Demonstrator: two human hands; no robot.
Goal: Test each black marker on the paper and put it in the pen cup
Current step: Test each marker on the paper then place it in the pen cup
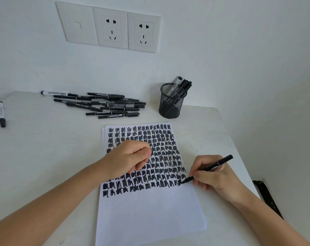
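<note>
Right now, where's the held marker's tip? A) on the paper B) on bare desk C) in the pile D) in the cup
A: the right hand grips the marker with its tip down on the paper, near its right edge.
</note>
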